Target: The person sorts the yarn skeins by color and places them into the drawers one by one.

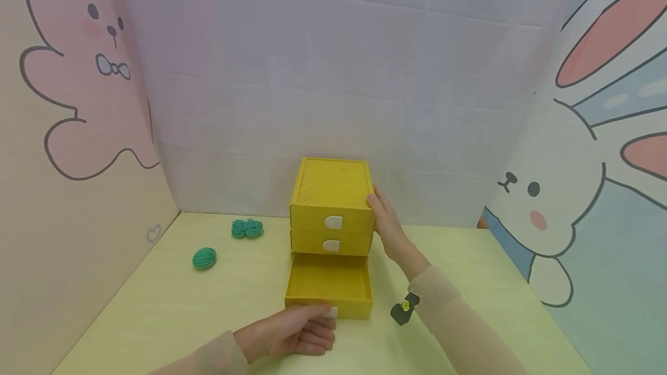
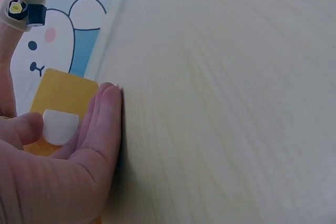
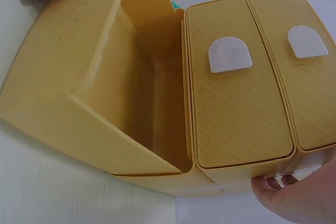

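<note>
A yellow cabinet with three stacked drawers stands near the back wall, each front bearing a white tab. Its bottom drawer is pulled out and shows a bare inside; the middle drawer and top one are closed. My left hand is at the bottom drawer's front, thumb beside the white tab and fingers extended low along the table. My right hand rests against the cabinet's right side, fingers along the side wall near the top corner.
To the cabinet's left lie a green yarn bundle tied in the middle and a round green yarn ball. The pale table is bounded by a white back wall and side walls printed with cartoon animals.
</note>
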### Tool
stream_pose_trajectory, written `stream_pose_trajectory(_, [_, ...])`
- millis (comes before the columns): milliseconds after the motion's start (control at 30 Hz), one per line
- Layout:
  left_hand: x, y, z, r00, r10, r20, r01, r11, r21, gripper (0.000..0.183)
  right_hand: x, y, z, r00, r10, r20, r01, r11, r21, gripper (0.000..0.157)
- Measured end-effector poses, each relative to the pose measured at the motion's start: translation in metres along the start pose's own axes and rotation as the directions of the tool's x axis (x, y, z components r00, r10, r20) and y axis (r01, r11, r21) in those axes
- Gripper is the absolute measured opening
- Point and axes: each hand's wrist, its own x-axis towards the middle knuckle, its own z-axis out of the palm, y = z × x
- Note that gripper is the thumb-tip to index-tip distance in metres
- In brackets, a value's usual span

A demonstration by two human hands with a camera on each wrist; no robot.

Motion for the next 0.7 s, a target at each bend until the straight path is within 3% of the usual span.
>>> stream_pose_trajectory(700, [-0.008, -0.0058, 0.0065, 1.0, -0.015, -0.001, 0.015, 1.0, 0.0, 0.056, 0.0001, -0.0005, 0.0006, 1.0, 0.017, -0.005, -0.017, 1.0, 0.001, 0.067])
